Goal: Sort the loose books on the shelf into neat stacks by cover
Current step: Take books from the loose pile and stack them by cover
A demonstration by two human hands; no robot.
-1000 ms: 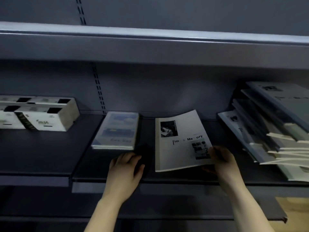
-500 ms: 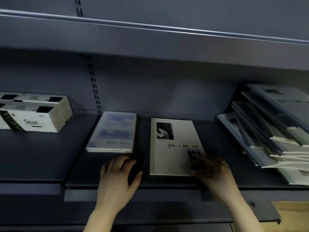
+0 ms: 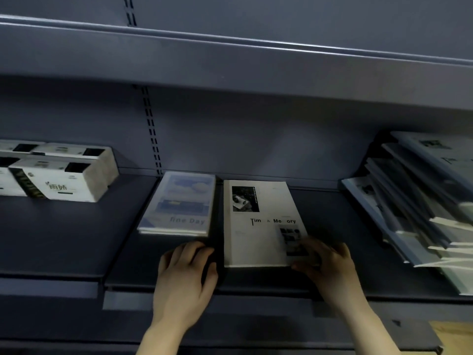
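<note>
Dark grey-blue metal shelving: a plain back panel (image 3: 256,139) with a slotted upright (image 3: 152,131), an upper shelf (image 3: 230,62) overhead, and the working shelf (image 3: 76,239) below it. At far left stand white cartons (image 3: 66,180), set against the back panel. Centre-left lies a squared stack of blue-cover books (image 3: 181,203), flat, cover up, reading "fine Day". Just beside it on the right, with a narrow gap between, the white book (image 3: 256,226) lies flat and cover up, a dark photo at its upper left corner. At far right the loose books (image 3: 414,201) lean in a slumped, fanned pile against the back panel, well apart from the white book. The left hand (image 3: 184,275) rests knuckles-up on the bare shelf just in front of the blue-cover stack – fingers loosely bent, nothing held, fingertips near the stack's front edge but contact not confirmed. The right hand (image 3: 330,265) is on the near right corner of the white book: its fingers (image 3: 311,248) lie spread on top of the cover and the thumb (image 3: 304,266) runs along the near edge. The hand is blurred – whether it pinches the corner or only presses on it cannot be told.
</note>
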